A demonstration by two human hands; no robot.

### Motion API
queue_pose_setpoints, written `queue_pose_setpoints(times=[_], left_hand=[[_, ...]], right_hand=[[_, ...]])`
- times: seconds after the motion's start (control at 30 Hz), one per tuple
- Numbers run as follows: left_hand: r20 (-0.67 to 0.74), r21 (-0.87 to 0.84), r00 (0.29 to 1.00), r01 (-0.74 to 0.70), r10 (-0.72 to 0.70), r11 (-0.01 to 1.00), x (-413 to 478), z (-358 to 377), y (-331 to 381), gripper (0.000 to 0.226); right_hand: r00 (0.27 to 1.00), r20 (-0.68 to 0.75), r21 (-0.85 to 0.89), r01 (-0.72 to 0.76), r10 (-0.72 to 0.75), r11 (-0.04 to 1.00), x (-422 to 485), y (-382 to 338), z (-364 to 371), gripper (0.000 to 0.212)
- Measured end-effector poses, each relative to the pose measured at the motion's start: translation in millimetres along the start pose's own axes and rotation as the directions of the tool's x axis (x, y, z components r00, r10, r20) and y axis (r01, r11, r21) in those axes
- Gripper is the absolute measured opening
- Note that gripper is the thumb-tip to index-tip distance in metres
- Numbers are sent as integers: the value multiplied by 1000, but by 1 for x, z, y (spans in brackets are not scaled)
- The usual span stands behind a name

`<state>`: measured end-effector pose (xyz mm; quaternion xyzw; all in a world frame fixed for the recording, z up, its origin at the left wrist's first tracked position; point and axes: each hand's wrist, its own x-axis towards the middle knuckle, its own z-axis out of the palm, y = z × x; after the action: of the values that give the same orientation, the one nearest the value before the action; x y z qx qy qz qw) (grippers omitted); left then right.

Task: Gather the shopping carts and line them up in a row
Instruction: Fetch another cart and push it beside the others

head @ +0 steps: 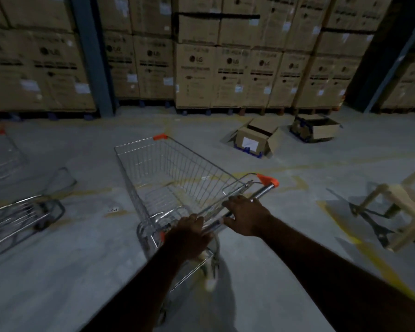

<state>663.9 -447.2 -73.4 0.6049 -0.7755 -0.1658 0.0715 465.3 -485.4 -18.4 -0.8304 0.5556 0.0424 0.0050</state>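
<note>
A wire shopping cart [175, 173] with orange corner caps stands on the grey floor in front of me, its basket pointing away and to the left. My left hand [189, 236] grips the near end of its metal handle bar [261, 194]. A little further along the same bar, my right hand [246, 215] holds it with fingers curled over the top. At the left edge stands another wire cart [17, 216], only partly in view, with a third cart [0, 149] behind it.
Stacked cardboard boxes [225, 75] on pallets wall off the far side. Two open cartons [256, 137] lie on the floor beyond the cart. A pale plastic chair [398, 204] lies tipped at the right. Yellow lines mark the floor.
</note>
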Motion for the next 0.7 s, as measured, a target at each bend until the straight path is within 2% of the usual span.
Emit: queue_pose_setpoints(times=[0.07, 0.13, 0.17, 0.27, 0.37, 0.47, 0.53, 0.7], left_hand=[[11, -30, 994, 111, -111, 993, 10, 3, 2, 80], [15, -75, 967, 255, -254, 964, 21, 5, 4, 67], [35, -70, 948, 317, -315, 946, 25, 5, 6, 63], [98, 29, 858, 504, -504, 863, 32, 9, 17, 71], [123, 148, 800, 571, -588, 808, 31, 10, 32, 70], [114, 87, 698, 701, -707, 707, 35, 11, 47, 86], [116, 59, 644, 755, -756, 653, 37, 15, 58, 84], [90, 78, 613, 781, -785, 620, 30, 24, 82, 75]], right_hand=[[997, 57, 13, 43, -44, 999, 23, 13, 11, 66], [988, 97, 33, 118, -120, 993, 45, 31, 25, 74], [981, 119, 54, 150, -156, 987, 55, 40, 32, 76], [937, 179, 130, 281, -301, 951, 85, 64, 46, 80], [896, 163, 182, 383, -412, 906, 96, 72, 56, 98], [887, 168, 201, 397, -431, 896, 93, 78, 56, 98], [877, 164, 196, 420, -452, 886, 91, 83, 55, 101], [854, 25, 129, 513, -520, 849, 84, 93, 69, 96]])
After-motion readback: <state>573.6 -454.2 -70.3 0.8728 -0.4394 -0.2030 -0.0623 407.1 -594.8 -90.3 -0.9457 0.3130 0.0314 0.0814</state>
